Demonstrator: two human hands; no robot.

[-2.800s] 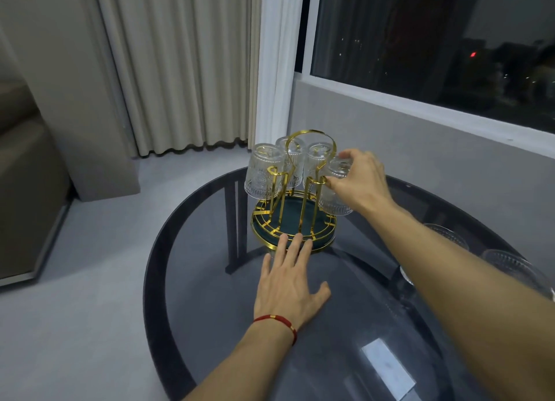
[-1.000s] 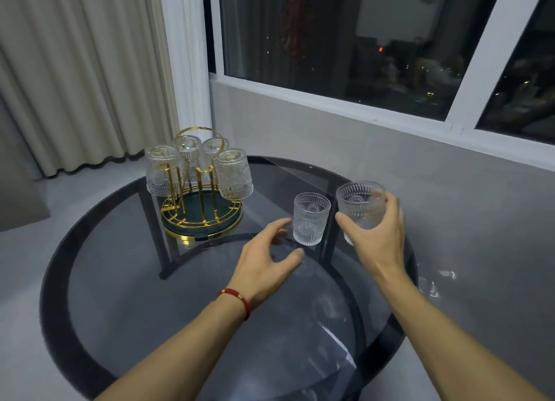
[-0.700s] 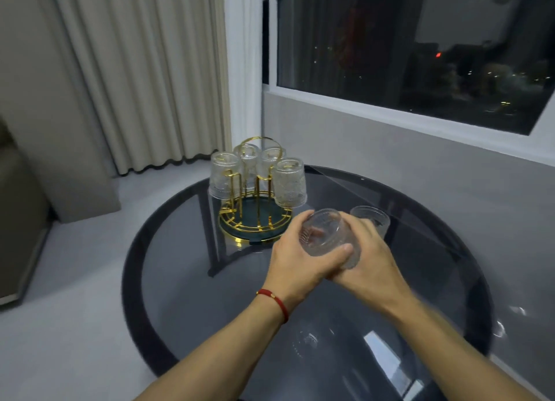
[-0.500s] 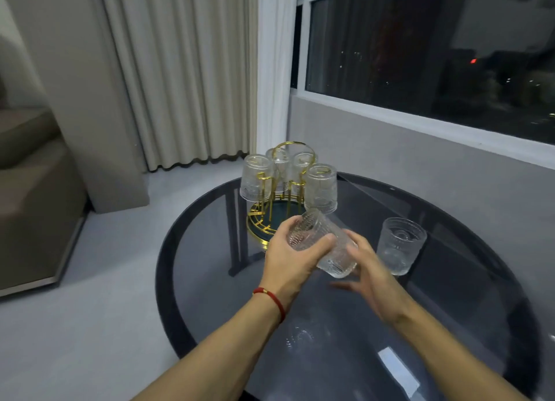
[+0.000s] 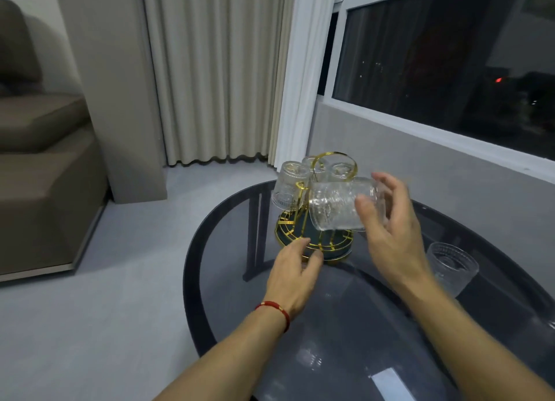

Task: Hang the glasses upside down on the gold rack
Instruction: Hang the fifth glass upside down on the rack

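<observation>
The gold rack [image 5: 322, 246] stands on its dark green round base at the far side of the glass table [image 5: 345, 334]. Three ribbed glasses hang upside down on it; the left one [image 5: 289, 188] is plainest, and others sit behind the loop handle [image 5: 341, 170]. My right hand [image 5: 390, 229] holds a further ribbed glass [image 5: 335, 206], tilted on its side just in front of the rack's right pegs. My left hand [image 5: 294, 270] is low at the near rim of the base, fingers loosely curled and apart. One more glass [image 5: 452, 265] stands upright on the table to the right.
A grey wall and dark window run close behind the table on the right. Cream curtains [image 5: 219, 70] hang behind the rack. A brown sofa [image 5: 39, 172] stands at the left across the grey floor. The table's dark legs show through the glass.
The glass went from my left hand into my right and rose to the rack's right side. My left hand let go and dropped to the base rim.
</observation>
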